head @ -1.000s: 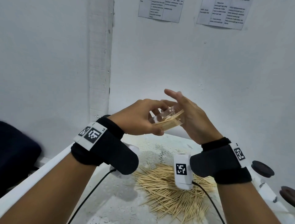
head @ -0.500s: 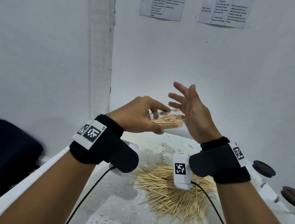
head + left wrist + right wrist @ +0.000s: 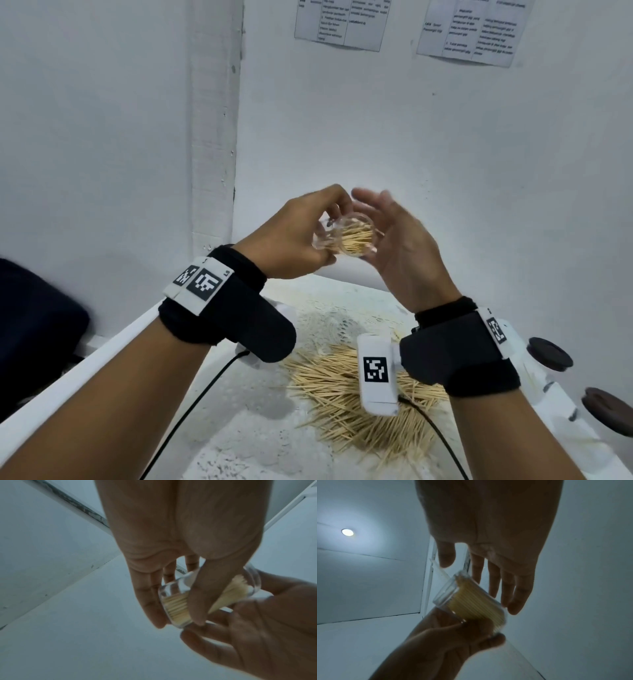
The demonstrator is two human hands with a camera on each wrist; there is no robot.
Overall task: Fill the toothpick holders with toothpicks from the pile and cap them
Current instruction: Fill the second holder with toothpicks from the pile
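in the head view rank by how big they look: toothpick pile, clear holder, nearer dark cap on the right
1. toothpick pile, clearly largest
2. clear holder, held in the left hand
3. nearer dark cap, cut by the frame edge, so 2 versus 3 is unsure

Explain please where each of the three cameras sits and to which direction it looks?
Head: on the head, facing forward and down; shows both forearms, the left hand gripping the clear holder, and the toothpick pile.
Left wrist: looks along the left palm at the holder.
Right wrist: looks along the open right hand, up toward a ceiling lamp.
Shared: all three show the holder.
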